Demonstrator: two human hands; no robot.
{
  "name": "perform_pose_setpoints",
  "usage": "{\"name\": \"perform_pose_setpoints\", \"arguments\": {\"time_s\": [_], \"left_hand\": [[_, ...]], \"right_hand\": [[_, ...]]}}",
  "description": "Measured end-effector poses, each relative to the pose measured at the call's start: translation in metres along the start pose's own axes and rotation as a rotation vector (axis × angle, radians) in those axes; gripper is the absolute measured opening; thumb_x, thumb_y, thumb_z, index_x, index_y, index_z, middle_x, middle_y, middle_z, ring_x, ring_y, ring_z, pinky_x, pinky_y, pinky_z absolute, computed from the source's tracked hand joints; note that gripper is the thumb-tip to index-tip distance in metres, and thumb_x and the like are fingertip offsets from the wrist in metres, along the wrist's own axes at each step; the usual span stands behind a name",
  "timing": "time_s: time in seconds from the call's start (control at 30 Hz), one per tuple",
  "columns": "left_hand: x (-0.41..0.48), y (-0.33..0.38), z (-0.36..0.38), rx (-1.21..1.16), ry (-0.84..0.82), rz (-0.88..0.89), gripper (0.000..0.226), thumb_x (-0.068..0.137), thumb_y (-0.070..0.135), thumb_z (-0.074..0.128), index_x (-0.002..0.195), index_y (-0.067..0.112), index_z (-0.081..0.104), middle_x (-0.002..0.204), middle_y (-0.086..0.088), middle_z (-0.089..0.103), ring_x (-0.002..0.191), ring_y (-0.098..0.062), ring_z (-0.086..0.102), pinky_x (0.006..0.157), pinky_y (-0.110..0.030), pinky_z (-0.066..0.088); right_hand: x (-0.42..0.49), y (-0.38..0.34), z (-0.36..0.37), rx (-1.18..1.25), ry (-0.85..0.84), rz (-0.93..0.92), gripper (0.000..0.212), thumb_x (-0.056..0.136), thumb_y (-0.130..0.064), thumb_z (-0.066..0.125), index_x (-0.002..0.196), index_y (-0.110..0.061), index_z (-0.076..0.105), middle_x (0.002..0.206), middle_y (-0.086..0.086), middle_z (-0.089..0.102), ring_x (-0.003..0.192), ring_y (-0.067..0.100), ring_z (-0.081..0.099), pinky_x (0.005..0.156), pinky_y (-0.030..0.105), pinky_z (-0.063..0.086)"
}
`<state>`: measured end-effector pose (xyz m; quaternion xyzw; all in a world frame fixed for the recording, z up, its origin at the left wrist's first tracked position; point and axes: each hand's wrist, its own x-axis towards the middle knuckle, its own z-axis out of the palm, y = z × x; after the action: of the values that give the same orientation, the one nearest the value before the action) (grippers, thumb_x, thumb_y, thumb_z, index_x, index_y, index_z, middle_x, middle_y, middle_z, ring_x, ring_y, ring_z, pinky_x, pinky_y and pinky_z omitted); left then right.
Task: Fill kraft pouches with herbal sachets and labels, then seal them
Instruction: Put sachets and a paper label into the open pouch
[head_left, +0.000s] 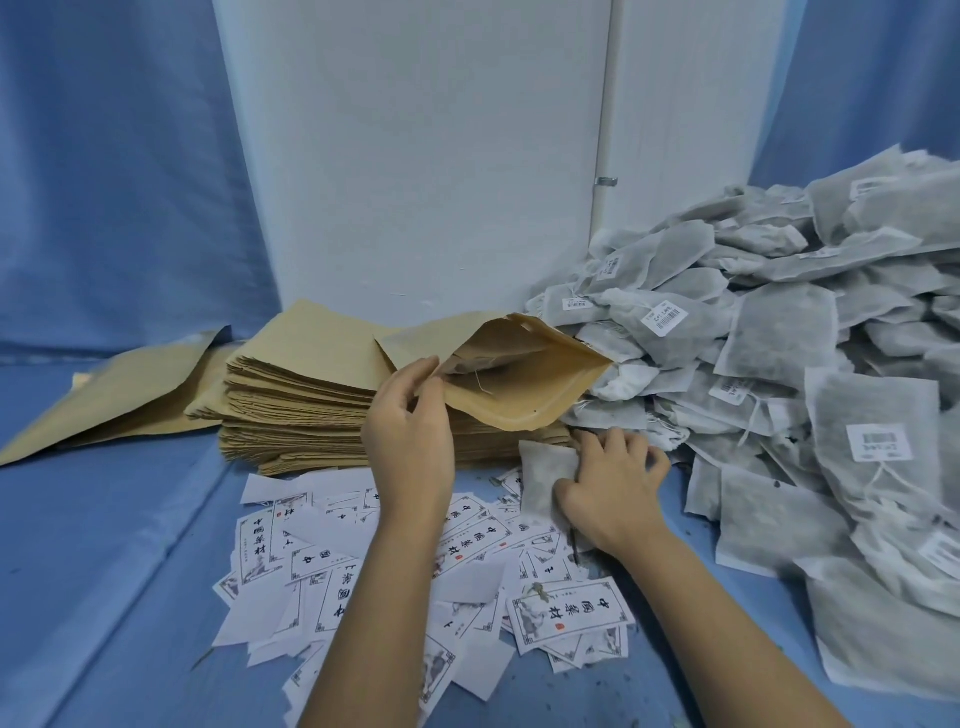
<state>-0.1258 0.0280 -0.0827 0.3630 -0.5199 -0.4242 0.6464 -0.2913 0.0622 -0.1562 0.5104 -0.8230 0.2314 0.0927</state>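
My left hand (408, 431) pinches the near lip of a kraft pouch (519, 384) and holds its mouth wide, facing right; a sachet with a string shows inside. The pouch rests on a tall stack of flat kraft pouches (296, 410). My right hand (613, 483) grips a grey-white herbal sachet (543, 478) on the blue cloth just below the pouch's mouth. A big heap of herbal sachets (810, 374) fills the right side. White printed labels (569, 616) lie scattered under my forearms.
A white panel wall (415, 156) stands behind the stack, with blue curtain (104, 182) on both sides. Loose kraft sheets (119, 395) lie left of the stack. The blue cloth tabletop (104, 571) is bare at the left.
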Motion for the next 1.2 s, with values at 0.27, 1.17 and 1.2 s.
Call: {"name": "perform_pose_setpoints", "arguments": {"time_s": [0.27,1.17,1.2], "left_hand": [[0.001,-0.002,-0.001,0.042,0.028,-0.009,0.028,0.090,0.009,0.049,0.100,0.027,0.068,0.106,0.009,0.067,0.104,-0.009,0.060,0.095,-0.036,0.050],[0.006,-0.005,-0.001,0.186,-0.089,0.009,0.031,0.097,0.012,0.045,0.123,0.016,0.062,0.126,0.006,0.059,0.118,-0.007,0.050,0.098,-0.019,0.035],[0.005,-0.005,-0.001,0.195,-0.088,0.017,0.031,0.097,0.012,0.046,0.123,0.017,0.062,0.125,0.006,0.059,0.116,-0.006,0.050,0.096,-0.017,0.035]], "right_hand": [[0.000,0.002,0.001,0.070,-0.095,-0.031,0.029,0.075,-0.034,0.051,0.100,-0.022,0.040,0.110,-0.004,0.042,0.123,0.021,0.031,0.110,0.050,-0.001],[0.009,-0.012,-0.096,1.358,-0.488,-0.015,0.035,0.081,-0.016,0.066,0.115,-0.026,0.069,0.120,0.012,0.066,0.100,0.021,0.068,0.081,0.030,0.057],[0.010,-0.014,-0.094,1.382,-0.453,0.030,0.029,0.087,-0.013,0.061,0.114,-0.020,0.069,0.116,0.009,0.069,0.095,0.017,0.069,0.074,0.026,0.058]]}}
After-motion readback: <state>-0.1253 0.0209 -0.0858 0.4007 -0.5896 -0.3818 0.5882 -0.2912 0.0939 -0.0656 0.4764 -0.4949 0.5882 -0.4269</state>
